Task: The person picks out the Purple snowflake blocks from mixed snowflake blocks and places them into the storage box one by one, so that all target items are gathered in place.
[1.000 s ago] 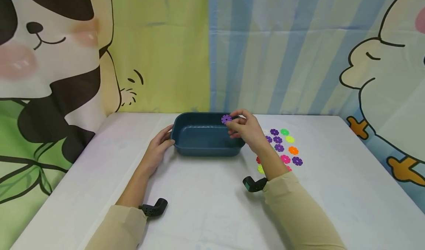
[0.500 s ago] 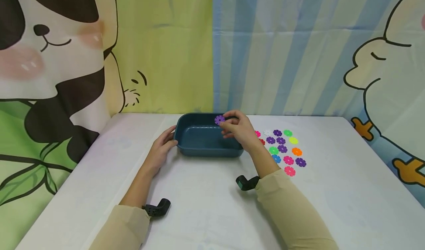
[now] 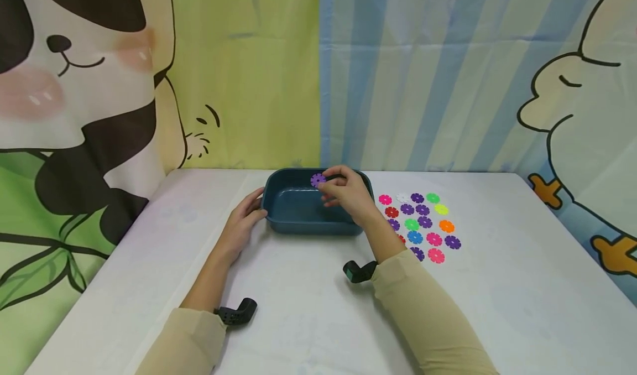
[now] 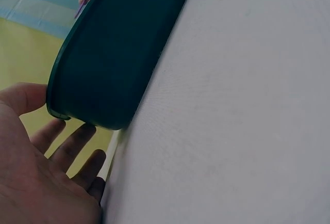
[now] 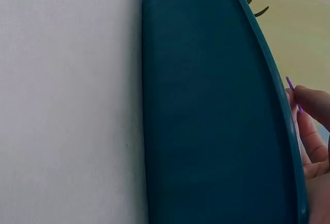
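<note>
A dark teal rectangular basin (image 3: 308,227) sits on the white table near its far edge. My left hand (image 3: 238,227) rests against its left end, thumb touching near the rim; in the left wrist view the relaxed, spread fingers (image 4: 75,144) lie against or close to the end wall. My right hand (image 3: 350,195) pinches a purple snowflake disc (image 3: 317,180) between thumb and fingers, above the basin's far right part. The right wrist view shows that disc (image 5: 290,84) edge-on beyond the rim. The visible part of the basin's floor holds no discs.
Several loose discs lie right of the basin, among them an orange one (image 3: 446,226), a blue one (image 3: 415,237) and a yellow one (image 3: 441,209). My right forearm passes beside them. A printed cloth backdrop (image 3: 249,76) hangs behind the white table (image 3: 298,308).
My right hand has moved left over the basin with the purple snowflake disc, uncovering more of the discs on the table. My left hand has stayed at the basin's left end.
</note>
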The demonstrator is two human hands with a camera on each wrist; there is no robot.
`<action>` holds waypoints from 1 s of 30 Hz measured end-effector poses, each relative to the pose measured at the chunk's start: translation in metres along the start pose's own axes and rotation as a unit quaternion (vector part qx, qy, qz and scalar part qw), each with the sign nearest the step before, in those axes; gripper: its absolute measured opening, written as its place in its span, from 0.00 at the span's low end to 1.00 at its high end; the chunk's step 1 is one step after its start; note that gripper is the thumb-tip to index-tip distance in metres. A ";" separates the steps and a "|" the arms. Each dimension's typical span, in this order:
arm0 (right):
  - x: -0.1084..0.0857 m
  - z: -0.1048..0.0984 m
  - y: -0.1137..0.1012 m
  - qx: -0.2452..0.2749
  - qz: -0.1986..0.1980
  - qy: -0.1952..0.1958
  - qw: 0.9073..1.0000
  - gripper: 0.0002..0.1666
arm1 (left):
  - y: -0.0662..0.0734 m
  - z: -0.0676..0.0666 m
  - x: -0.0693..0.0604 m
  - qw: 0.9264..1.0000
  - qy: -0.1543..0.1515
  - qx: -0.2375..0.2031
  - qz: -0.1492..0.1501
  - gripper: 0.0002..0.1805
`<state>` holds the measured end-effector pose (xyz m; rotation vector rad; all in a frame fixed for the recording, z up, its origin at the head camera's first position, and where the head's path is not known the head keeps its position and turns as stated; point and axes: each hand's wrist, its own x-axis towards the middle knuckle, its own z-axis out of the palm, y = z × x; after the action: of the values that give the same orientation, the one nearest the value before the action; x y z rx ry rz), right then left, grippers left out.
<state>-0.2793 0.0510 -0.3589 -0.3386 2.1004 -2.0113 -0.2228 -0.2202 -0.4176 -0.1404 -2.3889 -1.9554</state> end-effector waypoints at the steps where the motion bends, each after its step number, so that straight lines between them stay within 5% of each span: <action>1: 0.001 0.001 0.000 0.001 0.001 -0.001 1.000 0.20 | 0.000 0.000 0.000 1.000 0.001 0.000 0.000 0.32; 30: 0.035 0.037 0.007 -0.041 0.023 -0.004 0.999 0.17 | 0.000 0.001 -0.001 1.000 0.007 0.005 0.001 0.32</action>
<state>-0.3012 0.0056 -0.3673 -0.3090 2.1691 -1.9005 -0.2215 -0.2191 -0.4175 -0.1270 -2.3886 -1.9367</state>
